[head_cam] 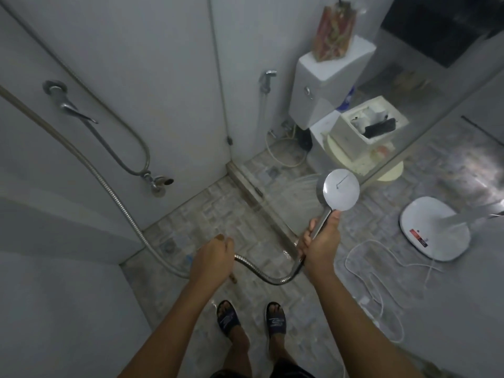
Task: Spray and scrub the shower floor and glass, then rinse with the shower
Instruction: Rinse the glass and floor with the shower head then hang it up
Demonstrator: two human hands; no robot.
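My right hand (321, 244) grips the handle of a chrome shower head (339, 190), whose round back faces me. Water streams from it to the left and strikes the low part of the glass panel (275, 211). My left hand (212, 259) is curled round the metal shower hose (261, 271), which loops between both hands and runs up the left wall. The tiled shower floor (207, 214) is wet. My feet in dark sandals (252, 319) stand on it.
A wall tap (156, 181) and a hose bracket (58, 91) sit on the left wall. Beyond the glass are a toilet (327, 85), a white box (371, 126), a white appliance (436, 227) and a white cable (381, 282) on the floor.
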